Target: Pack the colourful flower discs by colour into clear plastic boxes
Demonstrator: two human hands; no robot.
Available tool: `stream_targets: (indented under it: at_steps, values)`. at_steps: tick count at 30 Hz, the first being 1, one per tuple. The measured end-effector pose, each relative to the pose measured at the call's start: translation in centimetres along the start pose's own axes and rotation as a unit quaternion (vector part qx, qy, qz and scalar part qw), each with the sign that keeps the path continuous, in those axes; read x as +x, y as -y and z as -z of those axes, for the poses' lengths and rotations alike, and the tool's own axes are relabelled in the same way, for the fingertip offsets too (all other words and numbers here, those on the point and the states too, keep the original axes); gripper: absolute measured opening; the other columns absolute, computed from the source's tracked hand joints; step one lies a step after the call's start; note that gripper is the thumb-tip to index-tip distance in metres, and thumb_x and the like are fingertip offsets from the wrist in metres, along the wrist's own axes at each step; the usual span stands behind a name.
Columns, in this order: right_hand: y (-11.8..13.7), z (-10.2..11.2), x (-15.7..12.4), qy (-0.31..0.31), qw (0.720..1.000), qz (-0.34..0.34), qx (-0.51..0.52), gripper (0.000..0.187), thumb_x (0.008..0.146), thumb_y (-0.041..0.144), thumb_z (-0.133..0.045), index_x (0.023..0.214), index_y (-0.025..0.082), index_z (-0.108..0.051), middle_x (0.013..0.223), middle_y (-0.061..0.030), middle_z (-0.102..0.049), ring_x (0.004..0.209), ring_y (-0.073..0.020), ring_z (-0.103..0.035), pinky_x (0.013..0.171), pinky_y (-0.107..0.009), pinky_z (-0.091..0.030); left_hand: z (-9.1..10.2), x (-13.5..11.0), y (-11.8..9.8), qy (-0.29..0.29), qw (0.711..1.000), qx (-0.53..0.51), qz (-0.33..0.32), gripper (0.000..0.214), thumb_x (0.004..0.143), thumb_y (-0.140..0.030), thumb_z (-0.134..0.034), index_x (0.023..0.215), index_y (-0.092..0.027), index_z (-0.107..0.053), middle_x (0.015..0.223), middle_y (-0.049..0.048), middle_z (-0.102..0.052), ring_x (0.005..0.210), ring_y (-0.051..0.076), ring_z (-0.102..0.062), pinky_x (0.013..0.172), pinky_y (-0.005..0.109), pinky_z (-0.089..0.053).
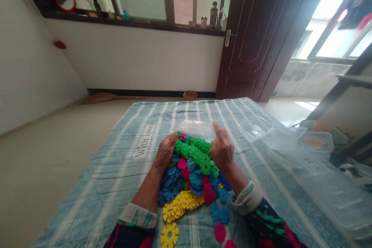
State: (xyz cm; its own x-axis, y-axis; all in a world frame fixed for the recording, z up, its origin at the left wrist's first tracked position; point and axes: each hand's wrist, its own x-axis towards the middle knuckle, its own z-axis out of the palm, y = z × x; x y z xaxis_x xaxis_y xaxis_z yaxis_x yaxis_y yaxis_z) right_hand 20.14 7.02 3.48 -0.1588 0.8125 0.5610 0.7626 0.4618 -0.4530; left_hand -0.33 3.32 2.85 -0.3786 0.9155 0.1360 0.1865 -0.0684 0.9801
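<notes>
Between my hands is a heap of notched plastic discs. Rows of green discs [193,153] lie on top, blue [170,192] and pink discs are underneath, and a fanned row of yellow discs [183,203] is nearest me. Behind the green discs shows a clear plastic container [194,127], its lower part hidden by the heap. My left hand [166,152] is closed at the container's left side, thumb by the green discs. At the right side, my right hand [222,147] grips it with fingers curled and the index finger stretched along its edge.
The bed [116,178] has a striped blue cover. On its right lie clear plastic boxes [257,128] and a large translucent bin [328,197]. A loose yellow disc [169,235] and pink disc [220,232] lie near me. A dark door [255,38] stands beyond.
</notes>
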Motion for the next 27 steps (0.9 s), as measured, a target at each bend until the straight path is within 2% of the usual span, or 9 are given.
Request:
stream_targets:
  at_steps: [5,9,12,15,18,21,23,25,27]
  values:
    - [0.1,1.1,-0.7,-0.028,0.999,0.036,0.009,0.066,0.079,0.005,-0.031,0.143,0.019,-0.043,0.133,-0.011,-0.054,0.123,-0.0198,-0.052,0.09,-0.028,-0.051,0.2,-0.2,-0.2,0.003,1.0,0.002,0.004,0.056,0.071,-0.064,-0.062,0.091,-0.013,-0.073,0.089,0.0064,-0.076,0.099,0.03,-0.065,0.091,0.038,-0.049]
    - [0.2,2.0,-0.2,-0.047,0.999,0.015,0.021,0.066,0.079,0.006,-0.032,0.143,0.019,-0.042,0.137,-0.011,-0.052,0.126,-0.0211,-0.049,0.095,-0.031,-0.049,0.3,-0.1,0.1,-0.008,1.0,0.0,0.003,0.054,0.069,-0.059,-0.066,0.096,-0.014,-0.074,0.103,0.0079,-0.075,0.108,0.03,-0.062,0.098,0.038,-0.045]
    - [0.0,2.4,0.8,-0.043,0.997,-0.037,0.047,0.068,0.078,0.005,-0.031,0.144,0.018,-0.039,0.138,-0.0111,-0.051,0.127,-0.0215,-0.048,0.097,-0.032,-0.048,0.4,0.1,0.1,0.001,1.0,0.001,0.006,0.051,0.066,-0.055,-0.069,0.096,-0.014,-0.075,0.107,0.0097,-0.074,0.112,0.03,-0.061,0.101,0.039,-0.043]
    - [-1.0,2.3,2.1,-0.049,0.988,-0.102,0.105,0.067,0.078,0.006,-0.031,0.145,0.015,-0.034,0.135,-0.0127,-0.053,0.121,-0.0211,-0.054,0.097,-0.032,-0.049,0.6,0.1,0.0,0.004,1.0,0.004,0.014,0.047,0.063,-0.052,-0.072,0.092,-0.015,-0.076,0.104,0.01,-0.075,0.107,0.031,-0.064,0.096,0.039,-0.046]
    - [-3.0,2.0,3.6,-0.021,0.958,-0.213,0.19,0.071,0.079,0.012,-0.037,0.148,0.016,-0.023,0.121,-0.0121,-0.06,0.098,-0.0208,-0.064,0.079,-0.033,-0.058,0.8,0.4,0.0,-0.005,1.0,0.002,0.017,0.044,0.06,-0.051,-0.074,0.087,-0.016,-0.076,0.097,0.0091,-0.076,0.101,0.03,-0.065,0.09,0.038,-0.05]
    - [-5.9,2.6,5.8,-0.009,0.928,-0.288,0.237,0.071,0.081,0.016,-0.039,0.149,0.017,-0.019,0.109,-0.01,-0.063,0.08,-0.0199,-0.067,0.06,-0.031,-0.059,1.1,0.7,0.1,-0.024,0.999,0.002,0.032,0.042,0.055,-0.051,-0.076,0.08,-0.017,-0.076,0.092,0.0077,-0.077,0.09,0.028,-0.068,0.08,0.034,-0.053]
    - [-8.0,4.0,7.8,-0.026,0.937,-0.291,0.19,0.068,0.081,0.016,-0.04,0.147,0.018,-0.026,0.108,-0.0102,-0.064,0.08,-0.0211,-0.067,0.06,-0.031,-0.059,1.2,0.9,0.1,-0.037,0.998,0.003,0.043,0.041,0.053,-0.05,-0.076,0.079,-0.018,-0.076,0.09,0.0067,-0.077,0.086,0.027,-0.068,0.075,0.032,-0.053]
    - [-9.9,6.1,9.8,-0.04,0.955,-0.279,0.088,0.065,0.079,0.012,-0.042,0.144,0.017,-0.034,0.11,-0.012,-0.064,0.088,-0.0239,-0.066,0.071,-0.034,-0.057,1.2,0.9,0.1,-0.042,0.998,-0.001,0.051,0.04,0.053,-0.049,-0.076,0.079,-0.018,-0.076,0.087,0.0059,-0.077,0.086,0.027,-0.068,0.074,0.031,-0.053]
    - [-11.6,8.5,11.7,-0.035,0.959,-0.28,-0.034,0.061,0.079,0.009,-0.042,0.139,0.015,-0.042,0.108,-0.0149,-0.065,0.097,-0.028,-0.064,0.082,-0.038,-0.053,1.1,0.9,0.0,-0.044,0.998,-0.004,0.052,0.038,0.054,-0.049,-0.076,0.078,-0.019,-0.076,0.085,0.0049,-0.077,0.087,0.027,-0.068,0.077,0.031,-0.053]
